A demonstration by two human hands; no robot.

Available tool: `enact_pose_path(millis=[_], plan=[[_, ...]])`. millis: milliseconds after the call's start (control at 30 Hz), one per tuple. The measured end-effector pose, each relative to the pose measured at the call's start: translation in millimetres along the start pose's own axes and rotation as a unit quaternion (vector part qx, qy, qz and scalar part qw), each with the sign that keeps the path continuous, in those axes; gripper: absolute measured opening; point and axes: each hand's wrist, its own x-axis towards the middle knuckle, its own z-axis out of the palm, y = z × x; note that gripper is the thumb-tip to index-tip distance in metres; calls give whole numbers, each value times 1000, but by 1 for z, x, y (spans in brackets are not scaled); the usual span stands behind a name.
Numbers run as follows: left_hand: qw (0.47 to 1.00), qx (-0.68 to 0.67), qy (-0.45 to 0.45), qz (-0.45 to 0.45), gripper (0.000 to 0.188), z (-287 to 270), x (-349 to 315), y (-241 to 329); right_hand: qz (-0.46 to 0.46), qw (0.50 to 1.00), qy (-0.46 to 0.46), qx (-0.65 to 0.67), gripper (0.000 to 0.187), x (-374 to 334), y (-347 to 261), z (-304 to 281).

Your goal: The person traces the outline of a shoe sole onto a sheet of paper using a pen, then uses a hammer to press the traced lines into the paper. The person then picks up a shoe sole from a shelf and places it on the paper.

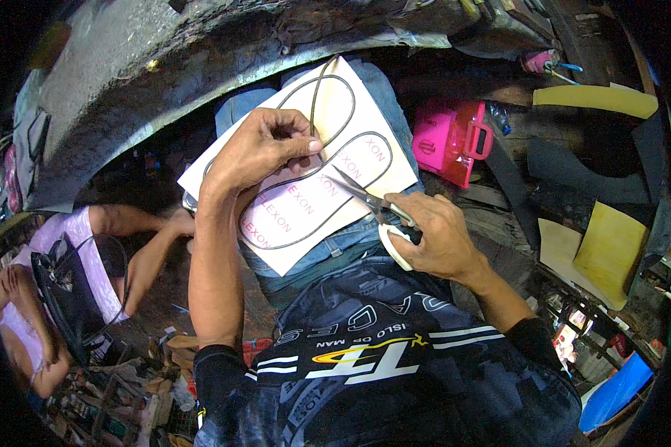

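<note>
A white sheet (291, 242) with rows of red print lies across my lap, over blue jeans. Thin black cord (353, 100) runs over it in rounded, sole-shaped loops, one length reaching the sheet's far corner. With thumb and fingers pinched, my left hand (265, 145) holds a part of this cord above the middle of the sheet. My right hand (440, 235) grips scissors (373, 200) by their white handles. Their blades are slightly apart, and the tips point toward my left fingertips, close to the cord. What lies beneath my left palm is hidden.
A pink case (447, 141) with a handle is right of my lap. Yellow sheets (611, 246) and dark sheet pieces (589, 175) lie farther right. A grey, worn slab (149, 97) spans the far left. Another person (67, 276) sits at the left with a black bag.
</note>
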Motion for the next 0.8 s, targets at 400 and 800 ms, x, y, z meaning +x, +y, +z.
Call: enact_pose_path(millis=[400,800], plan=[[997,71,17,4,16,12,7,10,-7,1000,8,8,46,16,-13,6],[988,154,-11,6,18,12,10,22,-6,1000,-15,-2,41,24,-18,5]])
